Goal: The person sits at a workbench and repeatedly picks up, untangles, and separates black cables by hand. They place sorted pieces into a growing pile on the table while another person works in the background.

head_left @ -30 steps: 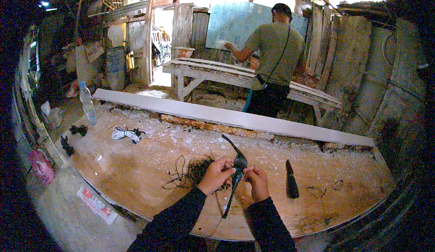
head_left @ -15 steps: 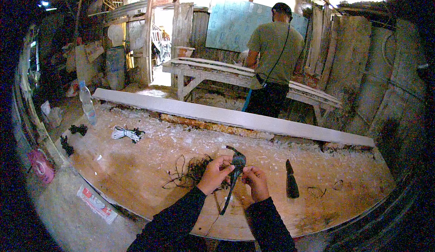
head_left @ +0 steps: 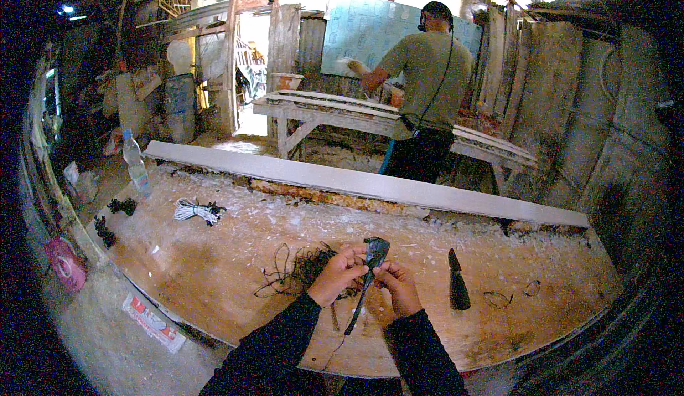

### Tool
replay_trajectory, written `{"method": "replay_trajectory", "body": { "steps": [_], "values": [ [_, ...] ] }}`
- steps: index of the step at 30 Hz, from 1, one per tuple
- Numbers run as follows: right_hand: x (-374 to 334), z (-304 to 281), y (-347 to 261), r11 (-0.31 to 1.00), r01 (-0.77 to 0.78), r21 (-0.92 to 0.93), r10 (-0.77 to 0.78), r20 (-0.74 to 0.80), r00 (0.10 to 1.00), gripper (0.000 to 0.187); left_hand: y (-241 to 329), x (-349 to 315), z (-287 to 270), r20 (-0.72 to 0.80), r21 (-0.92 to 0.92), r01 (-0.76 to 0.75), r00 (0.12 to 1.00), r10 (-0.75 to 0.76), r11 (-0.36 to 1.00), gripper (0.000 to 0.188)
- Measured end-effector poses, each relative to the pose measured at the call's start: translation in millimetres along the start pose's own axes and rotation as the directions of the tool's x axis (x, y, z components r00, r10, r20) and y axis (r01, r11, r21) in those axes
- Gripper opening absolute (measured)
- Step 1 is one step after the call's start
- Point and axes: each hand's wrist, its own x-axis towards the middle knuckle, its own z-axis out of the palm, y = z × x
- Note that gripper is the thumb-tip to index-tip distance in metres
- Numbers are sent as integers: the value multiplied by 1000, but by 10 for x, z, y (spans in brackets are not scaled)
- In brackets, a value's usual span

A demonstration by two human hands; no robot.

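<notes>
A clear bottle (head_left: 134, 161) is standing at the far left corner of the table (head_left: 206, 268), and a long white board (head_left: 356, 182) is running along the far edge. On the floor to the left, a pink bag (head_left: 66, 262) is lying near the table, while a printed sack (head_left: 152, 322) is lying nearer still, to the right of the bag. Farther off, a person (head_left: 431, 72) is standing at a bench (head_left: 306, 121), a blue sheet (head_left: 363, 39) is covering part of the wall beyond, and a drum (head_left: 180, 107) is standing to the left.
</notes>
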Motion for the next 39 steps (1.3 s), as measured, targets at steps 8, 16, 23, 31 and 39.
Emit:
{"method": "replay_trajectory", "body": {
  "steps": [8, 16, 23, 31, 39],
  "values": [
    [41, -71, 45, 994, 36, -107, -40, -37, 999, 14, -9, 5, -17, 2, 129, -50, 999, 51, 990, 32],
    [39, -89, 6, 988, 37, -149, -41, -20, 999, 17, -36, 36, -42, 14, 145, -87, 996, 86, 986, 31],
    [55, -126, -19, 999, -25, 33, 28, -93, 995, 17, 104, 8, -44, -85, 179, -88, 991, 105, 980, 28],
    [41, -135, 7, 999, -14, -47, 13, -32, 999, 14, 143, -46, 16, -42, -75, 83, 995, -86, 994, 29],
    [32, -108, 36, 991, 7, -131, 8, 116, 993, 10, 53, -27, -12, 16, -28, 202, 979, -202, 979, 26]
  ]
}}
